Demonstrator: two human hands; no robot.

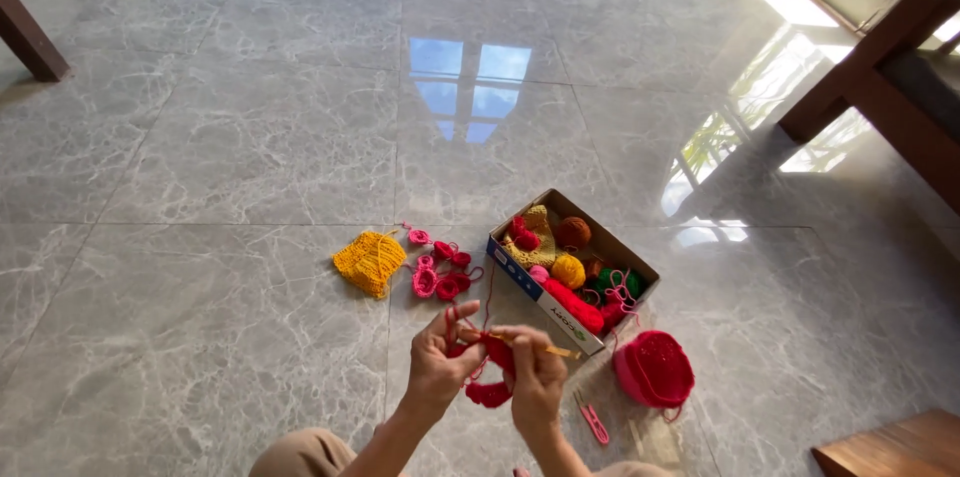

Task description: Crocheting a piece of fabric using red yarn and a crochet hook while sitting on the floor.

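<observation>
Left hand (pixel 437 357) and right hand (pixel 537 382) are both closed on a red crochet piece (pixel 495 369), low centre of frame, above the floor (pixel 250 137). Left hand pinches its upper edge, and red yarn runs up from there toward 12 o'clock. Right hand grips a crochet hook (pixel 560 351), with only the yellowish shaft showing toward 3 o'clock; the tip is hidden in the work. Most of the red piece is covered by fingers, so its shape is hard to read; a lobe hangs below the hands. Cardboard box (pixel 520 272) sits at 1 o'clock from the hands, holding yarn balls in orange, yellow, green and red, tangled enough that I can't count them. Pink crocheted bowl shape (pixel 654 369) is at 3 o'clock, just beside the box corner. Small pink snips (pixel 594 422) lie at 5 o'clock, near the right wrist. Yellow knitted piece (pixel 371 262) and a cluster of small pink-red crochet bits (pixel 440 269) are at 11 o'clock. Forearms and knees are cut off by the bottom edge. Dark wooden furniture (pixel 880 67) at the top right is only partly in frame.
</observation>
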